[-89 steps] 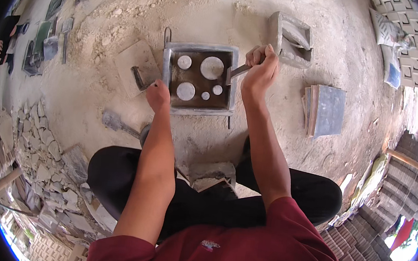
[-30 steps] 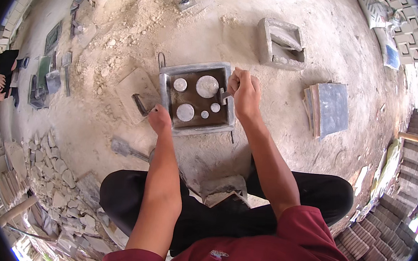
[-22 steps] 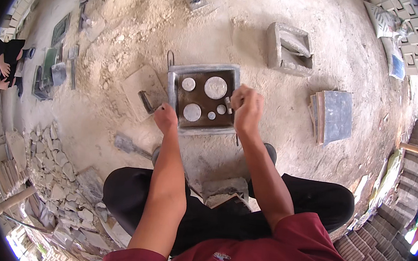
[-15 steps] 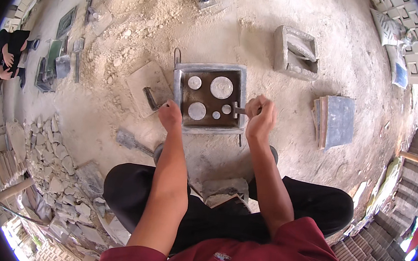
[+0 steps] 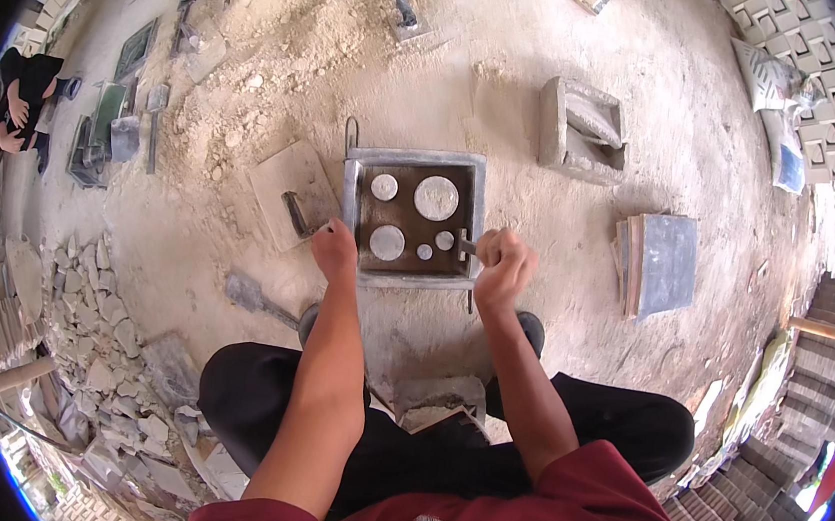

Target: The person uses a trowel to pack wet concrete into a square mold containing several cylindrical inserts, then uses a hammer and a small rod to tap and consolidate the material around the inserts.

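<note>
A square metal-edged mould frame (image 5: pixel 406 279) lies on the ground in front of me, with several round pale discs (image 5: pixel 436 199) of different sizes on its brown bottom. My right hand (image 5: pixel 504 269) is closed around the stem of a small metal tool (image 5: pixel 463 246), whose crosswise head rests at the inner side of the frame's right wall. I cannot tell the tool's exact kind. By the frame's left wall my left hand (image 5: pixel 335 251) is closed in a fist; what it grips is hidden. Beside it, a flat board (image 5: pixel 280 177) with a dark handle (image 5: pixel 295 215) lies on the ground.
A grey open box (image 5: pixel 583 131) and a stack of flat plates (image 5: pixel 660 267) stand to the right. A trowel-like scraper (image 5: pixel 258 296) lies near my left foot. Loose pale powder (image 5: pixel 286 57) is heaped beyond, and rubble (image 5: pixel 96 315) lies left. Another person (image 5: pixel 23 102) is at the far left.
The whole view has shifted, so the frame and my hands appear lower. My hands stay closed at the two sides of the frame, the right one slightly nearer its wall.
</note>
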Demonstrator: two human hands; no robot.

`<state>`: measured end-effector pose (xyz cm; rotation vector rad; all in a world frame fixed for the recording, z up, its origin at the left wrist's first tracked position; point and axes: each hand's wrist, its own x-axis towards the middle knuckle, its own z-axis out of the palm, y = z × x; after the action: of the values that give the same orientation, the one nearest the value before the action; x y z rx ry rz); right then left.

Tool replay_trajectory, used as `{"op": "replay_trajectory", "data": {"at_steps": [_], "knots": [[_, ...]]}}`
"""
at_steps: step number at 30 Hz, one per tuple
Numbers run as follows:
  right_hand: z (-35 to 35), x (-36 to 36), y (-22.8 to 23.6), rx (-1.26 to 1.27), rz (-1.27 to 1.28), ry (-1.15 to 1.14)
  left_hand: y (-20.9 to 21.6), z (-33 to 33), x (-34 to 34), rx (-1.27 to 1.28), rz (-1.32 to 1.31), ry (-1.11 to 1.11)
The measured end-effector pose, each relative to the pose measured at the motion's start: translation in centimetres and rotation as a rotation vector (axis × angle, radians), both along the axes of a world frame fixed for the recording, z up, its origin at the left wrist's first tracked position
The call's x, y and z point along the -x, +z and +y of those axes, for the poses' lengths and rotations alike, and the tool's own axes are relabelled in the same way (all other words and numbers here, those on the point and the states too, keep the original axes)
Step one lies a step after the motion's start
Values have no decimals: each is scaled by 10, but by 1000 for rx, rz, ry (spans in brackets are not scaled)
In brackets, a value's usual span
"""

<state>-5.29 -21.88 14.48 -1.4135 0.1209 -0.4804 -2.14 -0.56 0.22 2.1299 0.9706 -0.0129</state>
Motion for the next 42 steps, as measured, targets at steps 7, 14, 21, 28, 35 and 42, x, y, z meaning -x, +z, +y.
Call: {"op": "replay_trajectory", "data": {"at_steps": [7, 14, 21, 28, 35, 42], "knots": [[-15, -71, 2, -51, 39, -93, 3, -7, 1, -1, 24, -44], [-2, -101, 4, 62, -57, 188, 1, -1, 3, 1, 13, 6], [-15, -127, 1, 38, -159, 307, -5, -2, -1, -5, -37, -30], [-3, -139, 10, 78, -449, 369, 8, -1, 0, 25, 10, -18], [2, -139, 11, 56, -292, 398, 9, 0, 3, 39, 23, -8], [-4, -131, 10, -18, -292, 382, -4, 5, 3, -25, 12, -31]]}}
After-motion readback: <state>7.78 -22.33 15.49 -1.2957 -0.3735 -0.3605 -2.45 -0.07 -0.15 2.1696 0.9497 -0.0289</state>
